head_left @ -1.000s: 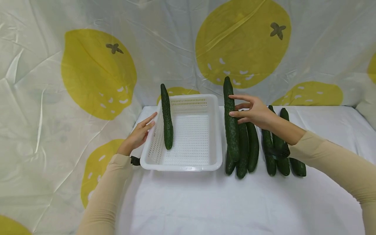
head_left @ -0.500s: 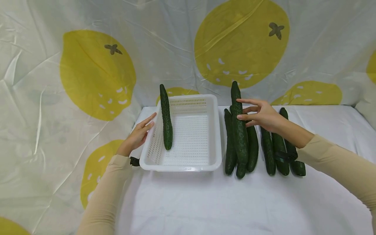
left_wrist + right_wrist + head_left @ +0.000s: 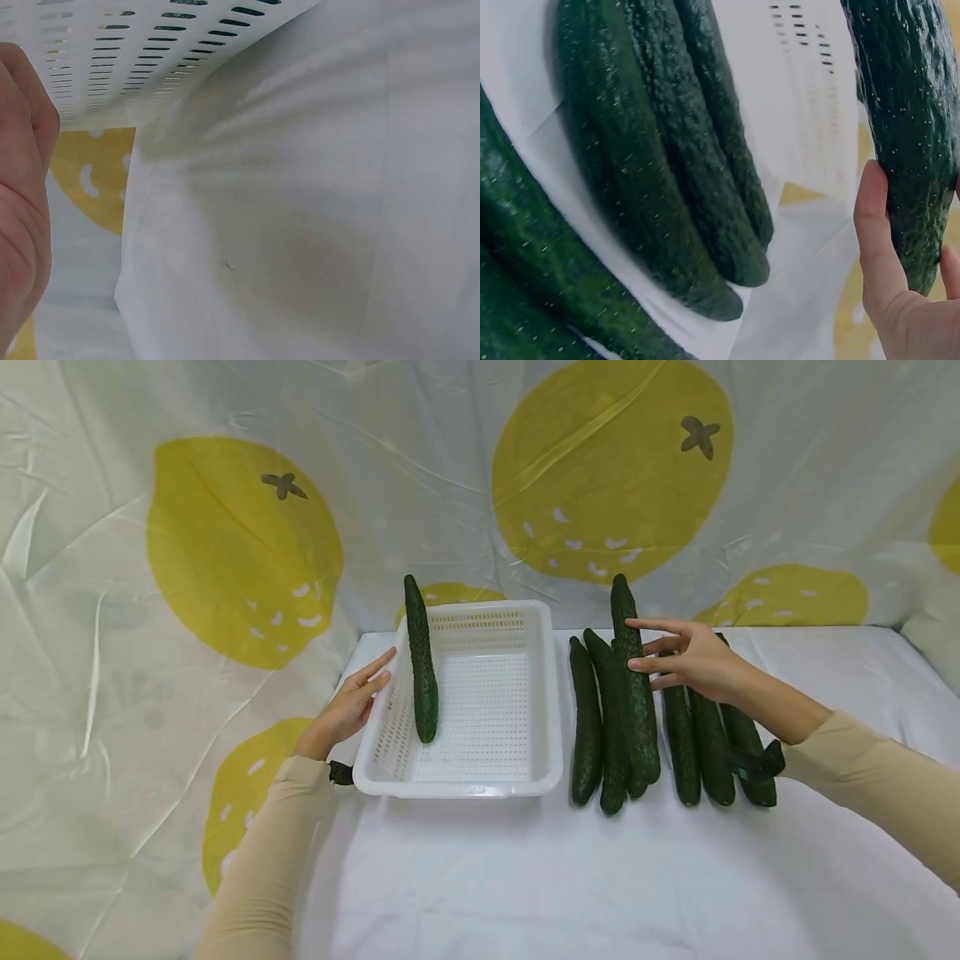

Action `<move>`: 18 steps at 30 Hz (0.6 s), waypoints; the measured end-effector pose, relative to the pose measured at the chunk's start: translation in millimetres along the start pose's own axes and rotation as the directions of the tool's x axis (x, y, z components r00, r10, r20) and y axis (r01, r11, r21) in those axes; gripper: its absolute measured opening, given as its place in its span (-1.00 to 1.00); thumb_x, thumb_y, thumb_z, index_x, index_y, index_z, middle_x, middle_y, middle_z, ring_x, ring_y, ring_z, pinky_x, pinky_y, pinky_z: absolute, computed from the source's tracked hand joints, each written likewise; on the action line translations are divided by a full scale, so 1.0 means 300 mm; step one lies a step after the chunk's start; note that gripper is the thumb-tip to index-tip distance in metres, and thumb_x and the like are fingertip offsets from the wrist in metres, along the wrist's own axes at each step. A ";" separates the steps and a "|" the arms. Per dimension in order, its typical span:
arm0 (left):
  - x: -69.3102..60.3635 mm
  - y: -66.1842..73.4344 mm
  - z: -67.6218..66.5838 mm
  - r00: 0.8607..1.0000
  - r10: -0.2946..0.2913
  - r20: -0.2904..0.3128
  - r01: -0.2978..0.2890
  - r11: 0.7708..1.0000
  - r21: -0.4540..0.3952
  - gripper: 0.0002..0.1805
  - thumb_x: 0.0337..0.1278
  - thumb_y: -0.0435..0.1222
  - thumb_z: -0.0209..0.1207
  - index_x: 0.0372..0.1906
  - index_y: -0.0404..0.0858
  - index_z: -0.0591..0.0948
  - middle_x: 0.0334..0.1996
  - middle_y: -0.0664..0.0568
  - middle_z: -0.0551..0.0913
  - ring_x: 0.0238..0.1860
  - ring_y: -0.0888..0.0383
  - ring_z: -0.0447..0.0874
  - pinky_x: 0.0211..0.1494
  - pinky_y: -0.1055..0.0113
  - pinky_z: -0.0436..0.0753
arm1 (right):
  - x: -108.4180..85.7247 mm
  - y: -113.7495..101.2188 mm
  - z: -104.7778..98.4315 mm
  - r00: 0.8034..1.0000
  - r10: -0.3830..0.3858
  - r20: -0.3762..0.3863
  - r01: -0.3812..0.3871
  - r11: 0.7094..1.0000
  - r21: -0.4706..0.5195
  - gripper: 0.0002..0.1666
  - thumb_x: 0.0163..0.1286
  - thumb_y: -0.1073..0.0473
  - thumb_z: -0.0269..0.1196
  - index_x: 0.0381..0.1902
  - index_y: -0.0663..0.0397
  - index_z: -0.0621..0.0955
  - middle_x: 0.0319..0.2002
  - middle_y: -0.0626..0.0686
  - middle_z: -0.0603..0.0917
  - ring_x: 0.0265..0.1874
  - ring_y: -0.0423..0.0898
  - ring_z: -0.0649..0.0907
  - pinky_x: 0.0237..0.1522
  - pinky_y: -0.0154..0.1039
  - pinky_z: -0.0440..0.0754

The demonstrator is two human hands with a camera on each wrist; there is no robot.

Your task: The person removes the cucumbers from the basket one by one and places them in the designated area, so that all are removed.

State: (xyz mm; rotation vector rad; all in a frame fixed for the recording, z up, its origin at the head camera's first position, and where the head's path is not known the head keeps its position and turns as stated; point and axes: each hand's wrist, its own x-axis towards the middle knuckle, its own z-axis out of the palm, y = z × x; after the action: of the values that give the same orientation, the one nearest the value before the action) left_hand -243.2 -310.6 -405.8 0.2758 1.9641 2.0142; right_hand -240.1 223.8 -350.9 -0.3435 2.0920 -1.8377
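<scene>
My right hand [image 3: 701, 660] holds a long dark-green cucumber [image 3: 636, 710] near its upper half, thumb on one side and fingers on the other. In the right wrist view the held cucumber [image 3: 911, 135] stands apart from the others. Below it lie more cucumbers [image 3: 587, 727], one mostly hidden. A white perforated basket [image 3: 555, 718] stands to the left, with one cucumber [image 3: 422, 668] leaning on its left side, tip above the rim. My left hand [image 3: 347, 710] touches the basket's left rim with extended fingers; in the left wrist view part of the hand [image 3: 22, 202] shows beside the basket wall [image 3: 150, 52].
A second group of cucumbers [image 3: 708, 743] lies on the right, partly behind my right hand and wrist strap [image 3: 759, 762]. Everything stands on a white cloth-covered table [image 3: 487, 877]. A curtain with lemon prints [image 3: 420, 460] hangs close behind and at the left.
My right hand has moved to the right with the cucumber, from the left side of the near group to its right side. My left hand and the basket stay in place.
</scene>
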 end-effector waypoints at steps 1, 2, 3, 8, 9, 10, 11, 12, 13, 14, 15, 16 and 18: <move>-0.001 0.000 0.000 1.000 -0.001 -0.001 0.001 1.000 0.001 -0.39 0.60 -0.24 -0.13 0.61 -0.02 0.04 0.25 -0.05 0.48 -0.13 0.24 0.70 -0.21 0.42 0.67 | -0.002 0.004 -0.005 1.000 -0.003 0.005 0.003 1.000 -0.003 -0.18 0.40 0.32 0.31 0.54 -0.01 0.28 0.20 0.29 0.38 -0.10 -0.11 0.68 -0.18 -0.05 0.72; -0.001 0.001 0.001 1.000 -0.003 -0.005 0.003 1.000 0.007 -0.39 0.60 -0.23 -0.12 0.61 -0.01 0.04 0.23 -0.05 0.49 -0.17 0.24 0.71 -0.23 0.43 0.67 | -0.005 0.007 -0.009 1.000 -0.005 0.008 0.005 1.000 -0.005 -0.18 0.40 0.32 0.31 0.54 -0.01 0.28 0.18 0.26 0.38 -0.11 -0.12 0.67 -0.19 -0.05 0.72; -0.002 0.001 0.001 1.000 -0.005 -0.006 0.005 1.000 0.007 -0.39 0.60 -0.23 -0.12 0.61 -0.01 0.04 0.22 -0.06 0.49 -0.20 0.24 0.71 -0.25 0.44 0.67 | -0.008 0.011 -0.012 1.000 -0.008 0.007 0.008 1.000 -0.002 -0.19 0.40 0.32 0.31 0.54 -0.02 0.29 0.14 0.25 0.39 -0.13 -0.12 0.67 -0.19 -0.05 0.72; -0.003 0.004 0.002 1.000 -0.018 -0.003 0.018 1.000 -0.007 -0.39 0.61 -0.25 -0.15 0.62 0.00 0.01 0.21 -0.06 0.47 -0.25 0.25 0.70 -0.28 0.45 0.66 | -0.026 0.025 -0.031 1.000 -0.013 0.008 0.013 0.999 -0.030 -0.19 0.40 0.31 0.30 0.54 -0.01 0.28 0.13 0.22 0.36 -0.11 -0.13 0.64 -0.17 -0.06 0.72; -0.004 0.006 0.003 1.000 -0.021 0.001 0.021 1.000 -0.014 -0.39 0.62 -0.26 -0.17 0.62 -0.01 0.00 0.22 -0.06 0.47 -0.24 0.24 0.70 -0.28 0.44 0.66 | -0.028 0.029 -0.035 1.000 -0.010 0.004 0.010 0.999 -0.033 -0.20 0.40 0.31 0.31 0.54 -0.01 0.29 0.15 0.21 0.35 -0.10 -0.13 0.64 -0.16 -0.06 0.71; -0.005 0.007 0.004 1.000 -0.023 0.004 0.023 1.000 -0.021 -0.39 0.62 -0.27 -0.18 0.62 -0.02 -0.02 0.23 -0.06 0.46 -0.22 0.24 0.71 -0.27 0.43 0.67 | -0.031 0.032 -0.039 1.000 -0.005 -0.001 0.005 0.999 -0.038 -0.20 0.40 0.31 0.31 0.53 -0.01 0.29 0.17 0.19 0.35 -0.08 -0.13 0.64 -0.15 -0.06 0.71; -0.005 0.009 0.005 1.000 -0.026 0.005 0.026 0.999 -0.024 -0.39 0.62 -0.28 -0.19 0.62 -0.03 -0.03 0.23 -0.06 0.46 -0.22 0.23 0.71 -0.28 0.43 0.67 | -0.034 0.035 -0.043 1.000 0.000 -0.008 0.000 0.999 -0.043 -0.20 0.40 0.30 0.31 0.53 -0.01 0.29 0.18 0.19 0.35 -0.07 -0.13 0.64 -0.14 -0.05 0.71; -0.006 0.011 0.007 1.000 -0.028 0.007 0.028 0.999 -0.027 -0.39 0.63 -0.29 -0.20 0.62 -0.04 -0.04 0.23 -0.07 0.46 -0.23 0.23 0.71 -0.28 0.43 0.67 | -0.036 0.038 -0.047 1.000 0.005 -0.015 -0.006 0.999 -0.042 -0.20 0.40 0.31 0.31 0.53 0.00 0.30 0.18 0.19 0.35 -0.06 -0.13 0.64 -0.14 -0.05 0.71; -0.007 0.014 0.009 1.000 -0.030 0.010 0.030 0.999 -0.031 -0.39 0.63 -0.30 -0.22 0.62 -0.05 -0.05 0.24 -0.09 0.45 -0.21 0.22 0.71 -0.27 0.41 0.68 | -0.038 0.041 -0.052 1.000 0.010 -0.021 -0.011 0.999 -0.044 -0.20 0.40 0.31 0.31 0.53 0.00 0.30 0.19 0.19 0.35 -0.06 -0.12 0.64 -0.13 -0.04 0.71; -0.008 0.018 0.011 0.999 -0.033 0.010 0.033 0.999 -0.034 -0.39 0.63 -0.30 -0.22 0.62 -0.06 -0.06 0.24 -0.10 0.45 -0.21 0.21 0.72 -0.28 0.41 0.68 | -0.041 0.044 -0.056 0.999 0.015 -0.030 -0.016 0.999 -0.036 -0.20 0.39 0.31 0.32 0.52 0.00 0.31 0.20 0.18 0.35 -0.05 -0.13 0.63 -0.13 -0.04 0.70; -0.009 0.022 0.014 0.999 -0.035 0.010 0.036 0.999 -0.032 -0.39 0.63 -0.31 -0.22 0.62 -0.07 -0.06 0.25 -0.12 0.45 -0.22 0.21 0.72 -0.28 0.40 0.68 | -0.043 0.046 -0.061 0.999 0.018 -0.037 -0.020 0.999 -0.033 -0.20 0.38 0.32 0.32 0.52 0.00 0.31 0.21 0.18 0.35 -0.04 -0.12 0.63 -0.14 -0.03 0.71; -0.010 0.027 0.016 0.999 -0.037 0.011 0.037 0.999 -0.031 -0.38 0.63 -0.31 -0.22 0.62 -0.08 -0.07 0.25 -0.13 0.45 -0.21 0.20 0.72 -0.28 0.39 0.68 | -0.046 0.048 -0.067 0.999 0.020 -0.043 -0.021 0.999 -0.030 -0.20 0.38 0.32 0.33 0.52 0.00 0.32 0.21 0.18 0.35 -0.04 -0.12 0.64 -0.14 -0.03 0.71; -0.010 0.035 0.021 0.999 -0.039 0.015 0.040 0.999 -0.030 -0.38 0.63 -0.32 -0.22 0.62 -0.09 -0.08 0.26 -0.13 0.45 -0.18 0.19 0.72 -0.26 0.38 0.69 | -0.052 0.053 -0.079 0.998 0.022 -0.052 -0.024 0.999 -0.029 -0.20 0.38 0.33 0.33 0.52 -0.01 0.33 0.20 0.17 0.34 -0.05 -0.12 0.63 -0.15 -0.04 0.71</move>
State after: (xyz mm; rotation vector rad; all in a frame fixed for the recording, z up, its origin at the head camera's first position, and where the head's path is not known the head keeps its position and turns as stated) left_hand -239.1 -305.9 -394.7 0.2422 1.9131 2.0102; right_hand -234.8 253.8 -362.8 -0.2810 2.1499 -1.8228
